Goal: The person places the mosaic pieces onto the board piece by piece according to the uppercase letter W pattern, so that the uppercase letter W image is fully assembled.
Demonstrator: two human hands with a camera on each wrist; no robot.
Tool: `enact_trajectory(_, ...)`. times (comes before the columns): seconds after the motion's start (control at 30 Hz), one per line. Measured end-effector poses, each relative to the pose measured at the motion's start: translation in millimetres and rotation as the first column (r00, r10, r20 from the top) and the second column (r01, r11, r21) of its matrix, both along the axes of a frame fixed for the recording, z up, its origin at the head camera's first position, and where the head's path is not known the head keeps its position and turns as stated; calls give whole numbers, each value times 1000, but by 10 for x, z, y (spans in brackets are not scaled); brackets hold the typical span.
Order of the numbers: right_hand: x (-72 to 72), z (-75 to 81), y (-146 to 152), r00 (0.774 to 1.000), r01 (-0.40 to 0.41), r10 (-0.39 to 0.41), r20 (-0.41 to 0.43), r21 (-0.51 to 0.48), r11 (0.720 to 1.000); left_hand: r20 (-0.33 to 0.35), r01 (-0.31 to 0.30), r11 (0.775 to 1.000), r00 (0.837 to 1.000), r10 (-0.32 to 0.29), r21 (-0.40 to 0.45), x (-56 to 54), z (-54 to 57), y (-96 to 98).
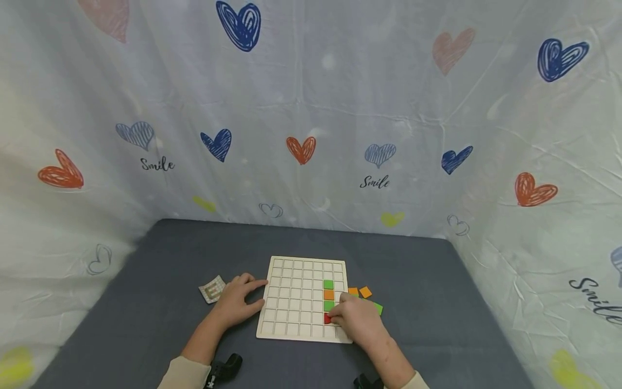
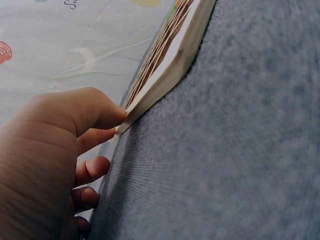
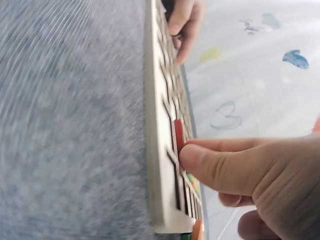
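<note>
A pale wooden board (image 1: 293, 303) with a grid of square cells lies on the dark cloth. One column near its right side holds a green tile (image 1: 328, 284), an orange tile (image 1: 329, 295) and another green tile (image 1: 329, 306). Just below these, my right hand (image 1: 360, 322) pinches a red tile (image 3: 178, 135) between thumb and finger, down at a cell. On the opposite side, my left hand (image 1: 235, 303) touches the board's left edge with spread thumb and forefinger. The left wrist view shows its thumb (image 2: 107, 112) against the wooden rim.
Beside the board's right edge lie loose orange tiles (image 1: 365, 292) and a green piece (image 1: 379, 308), partly behind my right hand. A small patterned card (image 1: 212, 289) is left of the board, next to my left hand. Behind the table hangs a heart-printed curtain (image 1: 330, 108).
</note>
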State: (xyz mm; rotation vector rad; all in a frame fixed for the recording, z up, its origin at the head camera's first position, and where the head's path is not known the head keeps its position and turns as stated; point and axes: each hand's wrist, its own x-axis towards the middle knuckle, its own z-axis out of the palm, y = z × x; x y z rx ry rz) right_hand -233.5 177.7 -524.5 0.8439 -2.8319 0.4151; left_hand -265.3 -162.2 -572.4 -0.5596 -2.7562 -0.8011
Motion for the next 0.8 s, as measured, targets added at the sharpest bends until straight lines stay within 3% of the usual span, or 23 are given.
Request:
enact_trajectory(0.17, -17, -30, 11, 999, -17, 19, -32, 52, 999, -10, 2, 1000, 1000, -2, 7, -1, -7, 1)
enact_trajectory(0.43, 33, -75, -108, 993, 64, -58, -104, 56, 996, -3, -1, 1000, 1000, 1, 3, -12, -18, -13)
enact_trajectory(0.6, 44, -91, -129, 991, 134, -135, -22, -30, 991, -10, 1, 1000, 1000, -1, 3, -22, -24, -10)
enact_trajectory(0.8, 75, -91, -119, 984, 172, -165, 66, -124, 977, -23, 0, 1000, 1000, 0, 8, -16, -39, -4)
